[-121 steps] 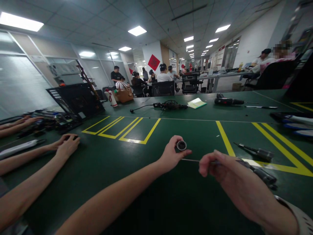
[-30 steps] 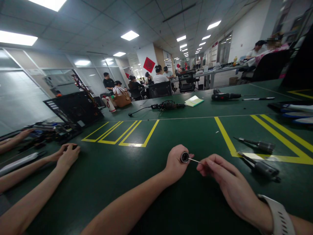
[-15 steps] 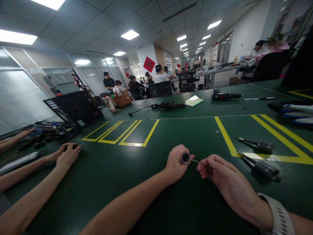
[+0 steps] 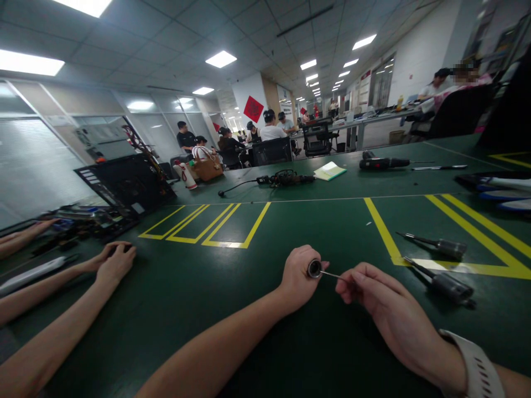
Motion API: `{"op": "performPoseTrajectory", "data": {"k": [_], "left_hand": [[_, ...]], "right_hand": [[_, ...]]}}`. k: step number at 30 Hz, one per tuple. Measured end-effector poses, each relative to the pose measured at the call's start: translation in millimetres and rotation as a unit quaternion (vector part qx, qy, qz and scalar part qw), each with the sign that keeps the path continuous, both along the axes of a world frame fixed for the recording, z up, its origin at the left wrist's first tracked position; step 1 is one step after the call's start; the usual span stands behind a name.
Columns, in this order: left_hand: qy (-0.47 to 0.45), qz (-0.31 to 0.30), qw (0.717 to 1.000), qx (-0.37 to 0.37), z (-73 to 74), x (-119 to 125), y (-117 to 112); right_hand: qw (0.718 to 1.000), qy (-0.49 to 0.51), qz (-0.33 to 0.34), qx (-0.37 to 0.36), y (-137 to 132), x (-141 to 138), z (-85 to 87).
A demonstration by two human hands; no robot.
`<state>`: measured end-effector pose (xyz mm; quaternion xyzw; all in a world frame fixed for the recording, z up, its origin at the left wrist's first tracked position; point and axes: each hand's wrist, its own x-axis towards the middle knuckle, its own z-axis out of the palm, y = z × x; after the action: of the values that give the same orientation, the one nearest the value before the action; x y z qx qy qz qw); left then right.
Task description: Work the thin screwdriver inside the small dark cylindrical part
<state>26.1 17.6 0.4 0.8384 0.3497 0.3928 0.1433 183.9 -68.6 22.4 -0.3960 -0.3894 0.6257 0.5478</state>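
Note:
My left hand (image 4: 299, 276) is wrapped round a dark metal cylinder (image 4: 314, 268), whose round open end faces me; the rest of it is hidden in the fist. A thin metal rod (image 4: 331, 274) reaches from beside that open end to my right hand (image 4: 375, 301), which pinches it between thumb and fingers. Whether the rod's tip enters the cylinder I cannot tell. To the right of my right hand lie two dark metal tool parts with narrow shafts, a larger one (image 4: 450, 286) and a smaller one (image 4: 452, 248).
Yellow tape (image 4: 379, 226) marks boxes on the green table (image 4: 249, 287). Farther back lie a cabled device (image 4: 286, 178), a notepad (image 4: 330, 171) and a power screwdriver (image 4: 384, 162). At left, a co-worker's hands (image 4: 114, 262) rest near a dark open case (image 4: 128, 185).
My right hand has shifted very slightly, and the thin rod is tilted a little differently. My left hand still grips the cylinder in nearly the same place.

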Motion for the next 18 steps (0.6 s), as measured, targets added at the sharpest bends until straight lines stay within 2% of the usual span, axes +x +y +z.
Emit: {"op": "performPoseTrajectory", "data": {"k": [4,7,9,14,16,18], "left_hand": [[-0.030,-0.019,0.999,-0.012,2.0,1.2,-0.8],[-0.031,-0.018,0.999,-0.021,2.5,2.0,-0.9],[-0.020,-0.008,1.000,-0.021,1.7,2.0,-0.3],[0.036,0.019,0.999,0.004,-2.1,0.7,1.1],[0.043,0.021,0.999,0.009,-3.0,0.4,1.3],[0.034,0.015,0.999,0.007,-3.1,0.2,1.4]], "right_hand": [[0.996,0.079,0.011,-0.046,3.8,0.5,-0.3],[0.994,0.094,0.008,-0.050,4.3,0.7,-1.6],[0.997,0.066,-0.002,-0.033,2.5,0.7,-2.3],[0.995,-0.095,-0.019,0.036,-3.1,0.0,-2.6],[0.993,-0.111,-0.013,0.049,-3.0,-0.3,-1.9],[0.996,-0.081,-0.014,0.033,-1.6,-0.6,-0.4]]}}
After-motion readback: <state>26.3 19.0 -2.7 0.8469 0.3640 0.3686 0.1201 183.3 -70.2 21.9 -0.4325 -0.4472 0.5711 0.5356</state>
